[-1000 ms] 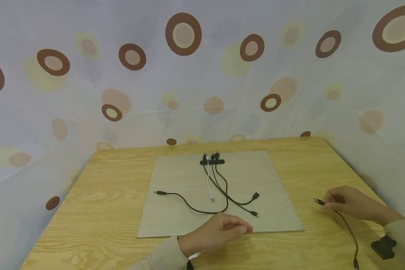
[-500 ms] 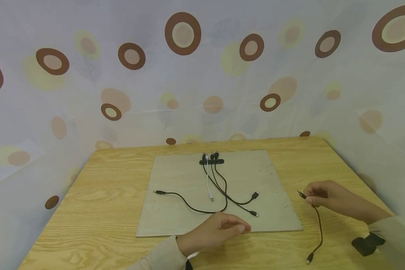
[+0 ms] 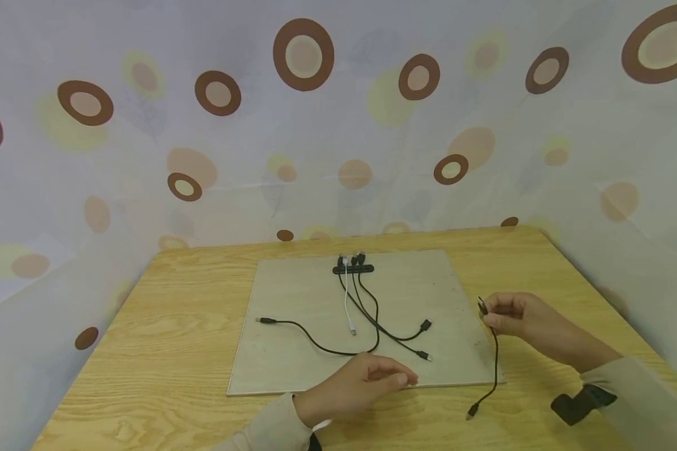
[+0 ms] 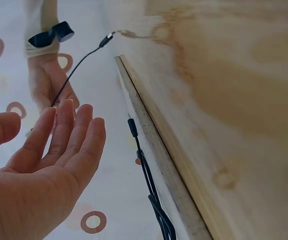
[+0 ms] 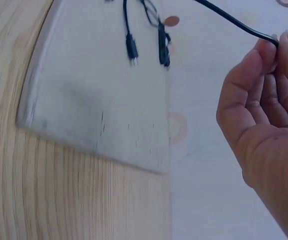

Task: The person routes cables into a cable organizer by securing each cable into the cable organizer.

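Note:
My right hand pinches a short black USB cable near its upper plug, between thumb and forefinger. The cable's other end hangs down over the board's front right corner. In the right wrist view the black cord runs into the pinch of thumb and finger. My left hand hovers at the front edge of the pale board, fingers loosely bent and holding nothing. The left wrist view shows the left palm with its fingers spread.
A black cable holder strip at the board's back holds several cables by their plugs. A white cable and black cables, one with its plug at the left, trail forward across the board. The board lies on a wooden table; a patterned cloth hangs behind.
My right hand has moved left from the table's right side to the board's right edge, carrying the dangling cable; its upper plug has tilted more upright. The left hand has stayed nearly still.

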`<state>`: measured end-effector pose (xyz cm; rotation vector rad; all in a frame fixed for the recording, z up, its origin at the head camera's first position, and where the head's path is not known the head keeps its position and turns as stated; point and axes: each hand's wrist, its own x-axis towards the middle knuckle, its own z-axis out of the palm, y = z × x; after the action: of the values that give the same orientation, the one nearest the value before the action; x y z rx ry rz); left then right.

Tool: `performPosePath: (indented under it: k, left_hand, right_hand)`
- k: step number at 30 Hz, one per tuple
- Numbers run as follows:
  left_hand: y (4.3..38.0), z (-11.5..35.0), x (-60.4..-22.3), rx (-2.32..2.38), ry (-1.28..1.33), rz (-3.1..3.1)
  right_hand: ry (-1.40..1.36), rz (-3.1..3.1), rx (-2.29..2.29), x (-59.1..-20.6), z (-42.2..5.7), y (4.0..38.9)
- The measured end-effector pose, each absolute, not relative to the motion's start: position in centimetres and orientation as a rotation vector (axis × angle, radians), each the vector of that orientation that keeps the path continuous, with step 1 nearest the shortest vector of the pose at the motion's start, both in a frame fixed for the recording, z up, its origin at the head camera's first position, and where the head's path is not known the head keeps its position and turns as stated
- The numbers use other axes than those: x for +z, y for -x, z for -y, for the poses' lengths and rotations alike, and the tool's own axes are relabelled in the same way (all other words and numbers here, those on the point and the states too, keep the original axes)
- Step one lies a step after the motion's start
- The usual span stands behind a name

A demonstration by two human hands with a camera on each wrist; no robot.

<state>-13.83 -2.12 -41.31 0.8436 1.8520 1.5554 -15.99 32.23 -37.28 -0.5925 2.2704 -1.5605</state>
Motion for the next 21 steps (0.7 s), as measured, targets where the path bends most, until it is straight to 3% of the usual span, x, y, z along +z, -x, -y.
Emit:
performPosePath:
  k: [21]
  left_hand:
    - [14.0, 1.8, -40.9, 1.531, -0.845, -1.884]
  right_hand:
    - [0.72, -1.996, -2.001, -34.8, -26.0, 16.8]
